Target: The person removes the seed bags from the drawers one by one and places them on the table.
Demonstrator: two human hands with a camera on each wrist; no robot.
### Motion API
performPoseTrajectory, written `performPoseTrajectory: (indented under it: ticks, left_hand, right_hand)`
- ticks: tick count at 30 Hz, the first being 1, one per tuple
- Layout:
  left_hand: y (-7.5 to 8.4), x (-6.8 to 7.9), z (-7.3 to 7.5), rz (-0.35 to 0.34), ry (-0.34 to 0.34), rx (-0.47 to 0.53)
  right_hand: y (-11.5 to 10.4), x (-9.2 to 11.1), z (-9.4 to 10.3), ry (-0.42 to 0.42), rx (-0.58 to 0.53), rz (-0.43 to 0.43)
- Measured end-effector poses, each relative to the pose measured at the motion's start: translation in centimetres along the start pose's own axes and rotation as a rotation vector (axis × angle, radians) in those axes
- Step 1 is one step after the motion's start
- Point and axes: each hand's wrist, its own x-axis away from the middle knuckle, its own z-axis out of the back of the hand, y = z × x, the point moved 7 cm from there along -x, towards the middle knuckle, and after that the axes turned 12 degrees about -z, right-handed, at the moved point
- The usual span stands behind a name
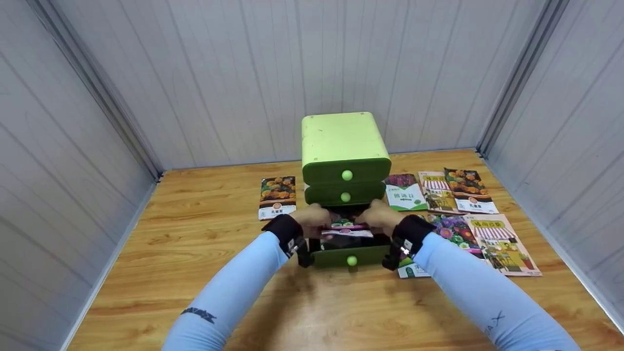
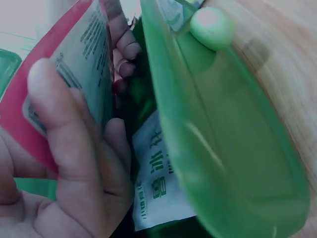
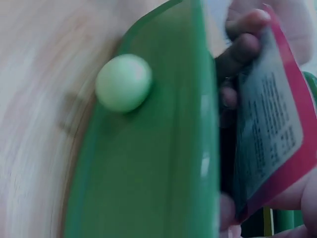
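Note:
A light-green desktop cabinet (image 1: 341, 139) stands against the back wall, its bottom drawer (image 1: 329, 258) pulled out. Over that drawer, a flower seed packet (image 1: 347, 233) is held at both sides, tilted, picture side up. My left hand (image 1: 312, 218) grips its left edge; the left wrist view shows fingers on both faces of the packet (image 2: 79, 64). At the other edge, my right hand (image 1: 382, 218) pinches the packet (image 3: 265, 119), whose back has printed text and a pink border. Inside the drawer lies another packet (image 2: 161, 183), white with green lettering.
An orange-flower packet (image 1: 277, 195) lies left of the cabinet. Several more packets (image 1: 504, 243) are spread on the wooden table (image 1: 209, 214) to the right, one partly under my right forearm. The upper drawers (image 1: 324, 173) are closed or nearly so. Panel walls enclose the table.

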Motion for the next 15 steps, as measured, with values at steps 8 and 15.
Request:
performPoseTrajectory:
  ticks: [8, 15]
  left_hand:
    - [0.1, 1.1, -0.1, 0.030, -0.032, -0.003]
    - [-0.5, 1.8, -0.3, 0.045, -0.044, 0.001]
  right_hand:
    - [0.5, 0.1, 0.1, -0.120, -0.265, -0.065]
    - [1.1, 0.7, -0.5, -0.231, -0.430, -0.070]
